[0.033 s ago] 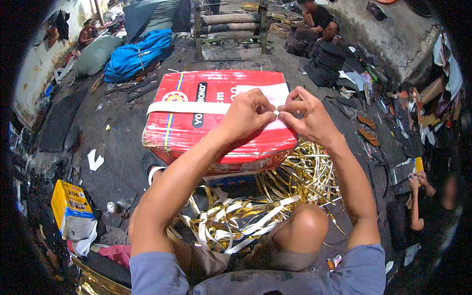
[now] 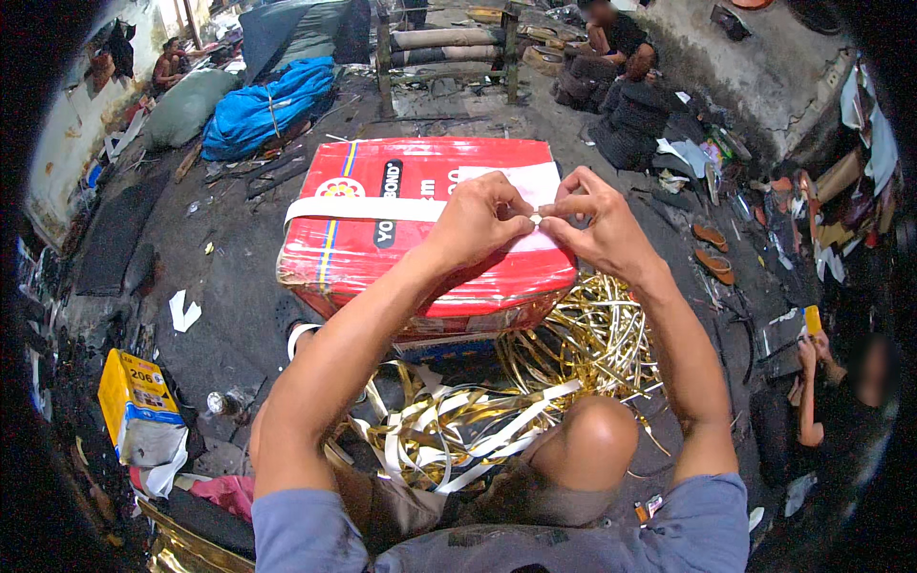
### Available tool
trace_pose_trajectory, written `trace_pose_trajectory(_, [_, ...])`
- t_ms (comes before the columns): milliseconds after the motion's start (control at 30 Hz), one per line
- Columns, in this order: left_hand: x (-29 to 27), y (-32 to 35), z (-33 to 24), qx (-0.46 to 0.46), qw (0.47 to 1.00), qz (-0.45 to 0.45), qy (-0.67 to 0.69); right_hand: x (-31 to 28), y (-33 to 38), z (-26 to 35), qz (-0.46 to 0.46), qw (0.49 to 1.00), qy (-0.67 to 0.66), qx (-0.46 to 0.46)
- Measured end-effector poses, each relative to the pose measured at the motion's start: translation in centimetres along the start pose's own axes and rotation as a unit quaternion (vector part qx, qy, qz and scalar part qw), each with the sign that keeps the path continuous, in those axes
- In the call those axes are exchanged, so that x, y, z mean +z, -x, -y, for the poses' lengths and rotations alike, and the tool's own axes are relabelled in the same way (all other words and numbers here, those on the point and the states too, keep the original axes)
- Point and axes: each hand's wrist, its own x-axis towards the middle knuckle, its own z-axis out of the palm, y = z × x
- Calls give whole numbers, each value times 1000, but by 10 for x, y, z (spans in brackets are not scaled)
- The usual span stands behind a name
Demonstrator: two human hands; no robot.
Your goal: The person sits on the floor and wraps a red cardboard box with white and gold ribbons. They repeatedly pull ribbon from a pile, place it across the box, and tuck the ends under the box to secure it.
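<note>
1. A small white clip-like piece (image 2: 536,219) is pinched between the fingertips of the left hand (image 2: 482,218) and the right hand (image 2: 594,222); what it is exactly can't be told, it's tiny.
2. Both hands are clenched on that piece, thumbs and forefingers pressed together right at the meeting point.
3. Directly under the grip, a flat white plastic strap (image 2: 363,208) is run across a big red plastic-wrapped bundle (image 2: 420,253), and it leads off to the left of the pinch.
4. A white paper label (image 2: 521,181) is stuck on the bundle just behind the fingers.
5. Below the grip, toward the person, a tangled heap of shiny gold strips (image 2: 583,344) mixed with white ones is piled on the floor, touching the bundle's near edge.
6. Well off to the lower left of the hands, a yellow carton (image 2: 134,401) is lying on the dirty concrete.
</note>
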Motion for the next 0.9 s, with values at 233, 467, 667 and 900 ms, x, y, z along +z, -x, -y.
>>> trace_pose_trajectory(233, [-2,-8,5,-19,999,-18,33,10,-7,-10,-53,994,-54,73])
trace_pose_trajectory(467, [4,-19,2,-52,998,-36,-2,39,-7,-22,-106,917,-275,269])
trace_pose_trajectory(667, [-13,-51,-2,-23,991,102,-81,39,-13,-24,-111,880,-355,294])
trace_pose_trajectory(900, [5,-48,11,69,996,54,1,45,1,-25,-141,913,-268,272])
